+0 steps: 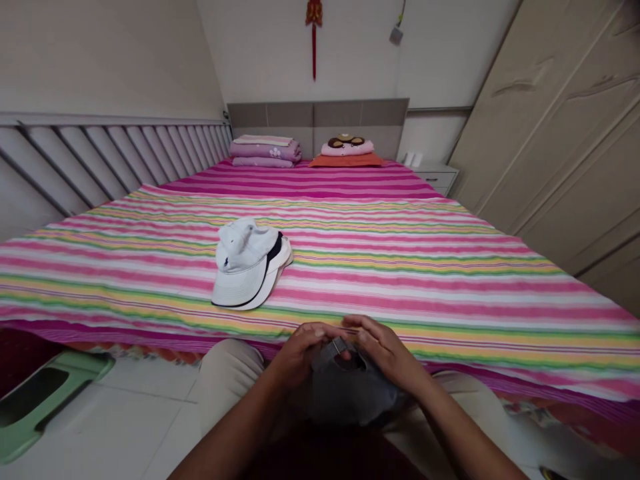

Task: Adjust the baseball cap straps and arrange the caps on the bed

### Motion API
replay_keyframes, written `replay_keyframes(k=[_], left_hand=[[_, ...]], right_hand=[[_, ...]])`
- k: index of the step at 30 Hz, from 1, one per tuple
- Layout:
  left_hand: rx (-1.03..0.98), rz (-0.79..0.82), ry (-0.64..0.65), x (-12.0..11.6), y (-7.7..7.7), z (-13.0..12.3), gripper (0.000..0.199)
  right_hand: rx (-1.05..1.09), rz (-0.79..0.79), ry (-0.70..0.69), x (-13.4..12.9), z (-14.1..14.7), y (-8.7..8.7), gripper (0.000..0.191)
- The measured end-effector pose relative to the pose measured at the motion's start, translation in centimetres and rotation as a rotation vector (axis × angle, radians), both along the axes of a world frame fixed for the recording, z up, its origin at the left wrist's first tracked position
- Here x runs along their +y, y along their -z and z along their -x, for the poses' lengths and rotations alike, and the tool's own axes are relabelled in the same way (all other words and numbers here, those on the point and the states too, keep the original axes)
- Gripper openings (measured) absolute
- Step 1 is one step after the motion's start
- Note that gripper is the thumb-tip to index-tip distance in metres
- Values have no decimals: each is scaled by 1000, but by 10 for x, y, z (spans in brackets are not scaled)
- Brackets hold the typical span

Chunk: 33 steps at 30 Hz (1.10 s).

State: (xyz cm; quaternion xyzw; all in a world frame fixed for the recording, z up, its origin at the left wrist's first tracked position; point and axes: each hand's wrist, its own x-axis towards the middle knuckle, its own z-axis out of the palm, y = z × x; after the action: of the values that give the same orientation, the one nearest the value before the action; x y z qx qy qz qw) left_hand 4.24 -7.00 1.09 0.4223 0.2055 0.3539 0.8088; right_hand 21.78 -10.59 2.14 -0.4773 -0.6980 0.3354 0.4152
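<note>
A dark grey cap is between my two hands, low at the centre, with its strap and metal buckle facing up. My left hand grips its left side near the strap, thumb on top. Against the right side of the strap opening rests my right hand, its fingers extended and slightly apart. On the striped bedspread, ahead and to the left, lies a stack of caps, a white cap on top, with dark and white brims showing beneath it.
The bed spans the view. Folded purple bedding and an orange and pink pile sit by the headboard. A green stool stands at lower left, a nightstand at back right, a railing along the left.
</note>
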Motion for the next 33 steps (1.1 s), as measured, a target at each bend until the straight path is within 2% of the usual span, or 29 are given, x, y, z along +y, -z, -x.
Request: replay_keyframes(k=[2,3,5,8,13,17,24,33], left_hand=[[0,-26,55,4,-2,3,31],[7,-28,75,5,-2,4,29],[26,-24,97,8,-3,5,27],[46,-31,100,10,-4,5,29],[105,-48,134,11,-5,5,35],[126,-25,172,10,-5,3,25],[16,32,84,7,-3,-3,21],[27,42,42,6,0,-2,21]], right_hand=[[145,183,-176,3,-2,0,38],[224,251,-217,3,-2,0,41],[369,358,-235,2,1,2,41],[514,430,-220,-2,5,5,36],[585,450,-126,-3,3,3,33],[559,399,-83,-2,2,3,32],[562,412,-62,0,1,11,31],[560,422,-28,1,1,10,32]])
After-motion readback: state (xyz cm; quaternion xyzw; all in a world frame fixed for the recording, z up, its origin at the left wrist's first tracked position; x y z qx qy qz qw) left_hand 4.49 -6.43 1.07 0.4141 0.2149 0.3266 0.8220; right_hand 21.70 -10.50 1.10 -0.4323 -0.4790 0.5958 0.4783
